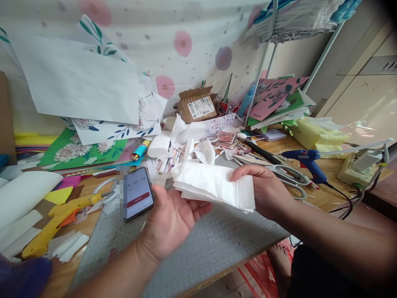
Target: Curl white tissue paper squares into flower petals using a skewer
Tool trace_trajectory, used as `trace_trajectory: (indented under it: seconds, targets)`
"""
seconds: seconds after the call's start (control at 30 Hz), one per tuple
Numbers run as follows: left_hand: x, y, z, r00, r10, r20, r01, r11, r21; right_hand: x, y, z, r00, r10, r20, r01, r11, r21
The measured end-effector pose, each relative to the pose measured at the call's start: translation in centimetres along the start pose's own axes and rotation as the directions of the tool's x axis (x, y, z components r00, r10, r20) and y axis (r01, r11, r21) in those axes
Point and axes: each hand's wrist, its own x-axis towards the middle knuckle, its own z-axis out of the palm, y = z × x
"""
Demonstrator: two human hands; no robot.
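Note:
A folded stack of white tissue-like paper (214,182) with a jagged right edge hangs above the grey cutting mat (198,248). My right hand (263,188) grips its right end, thumb on top and the fingers behind. My left hand (173,219) is palm up at the lower left of the stack, thumb raised and fingers apart, its fingertips partly under the paper. Just left of that hand, a phone (138,194) showing a timer lies on the mat.
A yellow glue gun (58,219) lies at the left. White-handled scissors (291,178) and a blue glue gun (310,159) with a cable are at the right. Markers, a cardboard box (198,105) and a white cup stand behind. Flowered paper sheets (80,151) lean at the back left.

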Motion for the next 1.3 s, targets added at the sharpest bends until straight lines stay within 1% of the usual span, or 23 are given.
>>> trace_trajectory:
  seconds: [0.1,0.17,0.2,0.23,0.3,0.4,0.47,0.53,0.6,0.67,0.7,0.77,0.8,0.83,0.87,0.9,0.93,0.97,1.0,1.07,1.17,1.23,1.3]
  targets:
    - [-0.7,-1.0,0.0,0.999,-0.018,0.04,0.016,0.999,0.04,-0.1,0.8,0.3,0.987,-0.157,-0.028,0.153,0.981,-0.118]
    - [-0.9,-1.5,0.0,1.0,0.0,0.027,-0.002,0.998,0.064,-0.3,1.4,0.7,0.962,-0.27,-0.028,0.257,0.939,-0.227]
    - [-0.9,-1.7,0.0,1.0,0.016,0.003,-0.016,0.997,0.074,-0.4,1.6,0.8,0.946,-0.324,-0.018,0.306,0.908,-0.285]
    - [-0.9,-1.8,0.1,0.999,0.035,-0.035,-0.031,0.996,0.083,-0.4,1.9,1.0,0.927,-0.376,0.0,0.353,0.871,-0.341]
    - [-0.7,-1.8,0.4,0.988,0.061,-0.145,-0.048,0.994,0.096,-0.5,2.3,1.3,0.884,-0.463,0.06,0.441,0.785,-0.435]
    - [-0.5,-1.7,0.8,0.95,0.072,-0.305,-0.042,0.994,0.102,-0.6,2.8,1.6,0.818,-0.548,0.175,0.549,0.655,-0.519]
    - [-0.4,-1.6,0.9,0.929,0.078,-0.363,-0.045,0.994,0.099,-0.7,3.0,1.7,0.781,-0.575,0.242,0.599,0.581,-0.551]
    - [-0.3,-1.4,0.9,0.918,0.097,-0.385,-0.065,0.993,0.097,-0.9,3.1,1.8,0.753,-0.586,0.299,0.634,0.523,-0.569]
    - [-0.3,-1.2,0.8,0.918,0.122,-0.377,-0.085,0.99,0.113,-1.3,3.1,1.7,0.733,-0.585,0.348,0.659,0.484,-0.576]
    - [-0.2,-1.0,0.6,0.918,0.152,-0.366,-0.105,0.984,0.144,-1.7,3.0,1.6,0.704,-0.568,0.427,0.699,0.445,-0.56]
    - [-0.1,-0.8,0.4,0.915,0.175,-0.363,-0.122,0.979,0.164,-1.9,2.8,1.5,0.68,-0.549,0.485,0.727,0.418,-0.545]
    - [0.0,-0.5,0.1,0.907,0.246,-0.342,-0.167,0.955,0.246,-2.5,2.3,1.1,0.616,-0.504,0.606,0.787,0.365,-0.497]
    - [0.1,-0.3,-0.1,0.902,0.299,-0.312,-0.194,0.925,0.327,-2.8,2.0,0.9,0.604,-0.485,0.633,0.797,0.364,-0.481]
    - [0.1,-0.1,-0.2,0.898,0.35,-0.266,-0.214,0.877,0.43,-3.0,1.7,0.6,0.626,-0.476,0.618,0.78,0.4,-0.482]
    - [0.1,0.1,-0.3,0.893,0.398,-0.212,-0.228,0.804,0.549,-3.2,1.4,0.4,0.685,-0.468,0.558,0.727,0.482,-0.488]
    - [0.0,0.2,-0.4,0.885,0.437,-0.162,-0.234,0.717,0.656,-3.3,1.1,0.2,0.763,-0.45,0.464,0.644,0.592,-0.484]
    - [-0.1,0.4,-0.4,0.88,0.455,-0.134,-0.231,0.657,0.718,-3.3,0.8,0.0,0.839,-0.409,0.36,0.541,0.701,-0.464]
    - [-0.2,0.5,-0.2,0.877,0.466,-0.114,-0.223,0.605,0.764,-3.2,0.5,-0.1,0.894,-0.353,0.276,0.443,0.785,-0.432]
    - [-0.4,0.6,0.0,0.878,0.467,-0.102,-0.209,0.568,0.796,-3.1,0.2,-0.1,0.926,-0.302,0.228,0.371,0.839,-0.398]
    - [-0.9,0.7,0.9,0.89,0.449,-0.081,-0.176,0.501,0.847,-2.8,-0.3,0.2,0.944,-0.237,0.228,0.309,0.877,-0.367]
    - [-2.0,0.2,2.4,0.903,0.424,-0.061,-0.124,0.395,0.91,-2.6,-0.7,0.9,0.947,-0.187,0.261,0.271,0.902,-0.336]
    - [-2.8,-0.5,3.4,0.904,0.423,-0.063,-0.099,0.35,0.932,-2.9,-0.6,1.4,0.951,-0.18,0.25,0.257,0.911,-0.323]
    - [-3.5,-1.4,4.2,0.902,0.426,-0.069,-0.088,0.34,0.936,-3.3,-0.5,1.8,0.959,-0.181,0.219,0.245,0.916,-0.318]
